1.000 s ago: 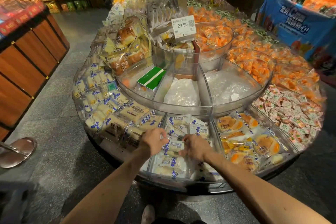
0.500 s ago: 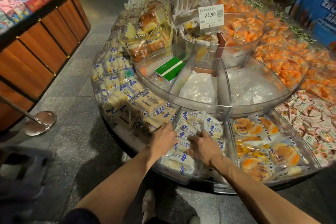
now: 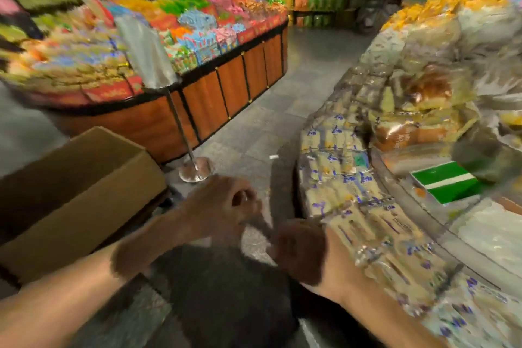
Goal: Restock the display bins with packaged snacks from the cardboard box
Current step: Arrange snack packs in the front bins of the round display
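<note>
Hovering just left of the clear curved display bin (image 3: pixel 298 178) of blue-printed snack packets (image 3: pixel 341 175), left hand (image 3: pixel 223 206) and right hand (image 3: pixel 299 248) curl; blur hides whether either grip holds anything. Open brown cardboard box (image 3: pixel 70 195) sits farther left.

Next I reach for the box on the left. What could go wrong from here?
The stand sits on the floor right by the box; a foot or arm could catch its pole. Packs are heaped close beside the right hand; that forearm could sweep some off.
</note>
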`<state>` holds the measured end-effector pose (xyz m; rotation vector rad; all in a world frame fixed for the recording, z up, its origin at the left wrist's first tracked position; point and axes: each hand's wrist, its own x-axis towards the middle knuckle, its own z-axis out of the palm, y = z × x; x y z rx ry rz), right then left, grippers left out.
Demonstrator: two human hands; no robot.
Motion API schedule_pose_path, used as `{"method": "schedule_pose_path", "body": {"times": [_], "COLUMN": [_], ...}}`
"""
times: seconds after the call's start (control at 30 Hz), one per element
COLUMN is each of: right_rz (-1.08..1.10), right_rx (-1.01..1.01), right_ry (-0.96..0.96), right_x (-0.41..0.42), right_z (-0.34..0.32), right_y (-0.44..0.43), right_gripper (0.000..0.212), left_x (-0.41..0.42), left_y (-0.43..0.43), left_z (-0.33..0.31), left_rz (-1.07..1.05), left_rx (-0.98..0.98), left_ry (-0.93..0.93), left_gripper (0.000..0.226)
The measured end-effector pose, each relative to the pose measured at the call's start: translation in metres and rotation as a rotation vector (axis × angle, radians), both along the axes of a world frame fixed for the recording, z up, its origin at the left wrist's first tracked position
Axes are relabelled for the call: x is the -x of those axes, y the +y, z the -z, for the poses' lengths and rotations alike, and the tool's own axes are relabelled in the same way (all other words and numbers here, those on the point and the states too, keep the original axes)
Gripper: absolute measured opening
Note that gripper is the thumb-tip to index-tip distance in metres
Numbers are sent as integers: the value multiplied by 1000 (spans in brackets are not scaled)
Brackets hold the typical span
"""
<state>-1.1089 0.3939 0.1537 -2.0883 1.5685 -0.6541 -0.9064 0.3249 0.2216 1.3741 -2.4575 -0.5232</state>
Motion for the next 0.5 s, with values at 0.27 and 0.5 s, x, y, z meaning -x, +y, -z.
{"method": "schedule_pose_path", "body": {"times": [0.27,0.5], "right_rz": [-408,-610], "right_rx": [-101,-232], "right_ry": [63,150], "right_x": [-302,-498], "right_z": [34,51], "right_y": [-119,-195], "right_gripper": [36,25], "left_x": [-330,-515], "left_y": [-24,-54], "left_z": [36,89], "left_rz": [-535,-920], "left_rx": [-11,-198], "left_ry": [-94,42], "left_gripper": [18,18]}}
